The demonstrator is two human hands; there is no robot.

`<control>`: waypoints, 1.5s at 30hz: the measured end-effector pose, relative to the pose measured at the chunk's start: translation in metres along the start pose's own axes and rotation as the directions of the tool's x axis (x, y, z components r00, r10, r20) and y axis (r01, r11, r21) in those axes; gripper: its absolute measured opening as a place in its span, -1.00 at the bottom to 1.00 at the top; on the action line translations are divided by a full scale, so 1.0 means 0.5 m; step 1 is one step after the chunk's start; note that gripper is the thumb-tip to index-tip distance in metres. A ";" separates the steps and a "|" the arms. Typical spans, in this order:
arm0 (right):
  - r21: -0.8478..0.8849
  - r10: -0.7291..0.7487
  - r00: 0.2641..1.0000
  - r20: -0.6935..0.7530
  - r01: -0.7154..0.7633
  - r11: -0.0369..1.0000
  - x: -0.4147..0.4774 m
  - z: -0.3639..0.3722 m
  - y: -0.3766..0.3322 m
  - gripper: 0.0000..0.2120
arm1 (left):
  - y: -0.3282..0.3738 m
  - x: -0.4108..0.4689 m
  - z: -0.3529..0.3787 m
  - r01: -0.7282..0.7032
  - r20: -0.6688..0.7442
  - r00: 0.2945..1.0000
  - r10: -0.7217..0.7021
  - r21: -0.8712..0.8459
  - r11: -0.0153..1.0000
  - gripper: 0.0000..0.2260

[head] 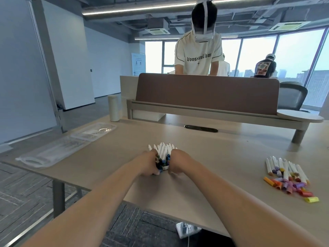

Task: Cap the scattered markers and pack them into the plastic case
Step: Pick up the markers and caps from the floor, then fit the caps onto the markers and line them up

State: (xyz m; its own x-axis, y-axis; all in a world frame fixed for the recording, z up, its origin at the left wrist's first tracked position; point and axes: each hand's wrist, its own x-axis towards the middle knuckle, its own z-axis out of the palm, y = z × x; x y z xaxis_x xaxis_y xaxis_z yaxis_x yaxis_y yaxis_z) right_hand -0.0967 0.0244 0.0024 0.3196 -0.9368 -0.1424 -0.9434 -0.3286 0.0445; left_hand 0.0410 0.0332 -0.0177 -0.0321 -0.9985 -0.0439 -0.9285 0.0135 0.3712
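Observation:
A bundle of white markers with blue and green caps (163, 152) lies on the table's middle, tips pointing away from me. My left hand (149, 164) grips its left side and my right hand (176, 163) grips its right side, fingers curled round the capped ends. A second group of white markers (284, 168) lies at the right, with loose purple, orange and yellow caps (292, 187) scattered in front of it. The clear plastic case (58, 148) lies open at the table's left edge.
A brown divider screen (206, 93) stands across the far side of the beige table (213, 175). A pale cylinder (113, 107) stands at the back left. A person in a white shirt (198, 56) stands behind the screen. A power strip (187, 229) lies on the floor.

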 end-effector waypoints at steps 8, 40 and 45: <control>0.050 0.103 0.994 -0.048 -0.100 0.994 -0.001 0.000 -0.003 -0.57 | -0.018 -0.007 0.001 -0.027 -0.004 1.000 0.027 0.034 0.999 -0.36; 0.291 0.153 0.962 -0.225 -0.083 0.953 -0.122 0.002 0.139 -0.79 | 0.189 -0.045 0.017 -0.187 -0.254 0.959 0.128 -0.220 0.957 -0.89; 0.346 0.274 0.946 -0.173 -0.202 0.916 -0.201 0.004 0.263 -0.79 | 0.317 -0.042 0.058 -0.290 -0.230 0.944 0.238 -0.227 0.930 -0.87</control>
State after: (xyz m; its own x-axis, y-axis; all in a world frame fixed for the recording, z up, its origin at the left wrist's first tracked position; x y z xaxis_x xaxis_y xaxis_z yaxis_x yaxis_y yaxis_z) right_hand -0.2531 0.0757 0.0207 0.0592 -0.9971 0.0480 -0.9596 -0.0701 -0.2726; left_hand -0.1161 0.0580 0.0151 -0.1661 -0.9511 0.2602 -0.7697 0.2900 0.5687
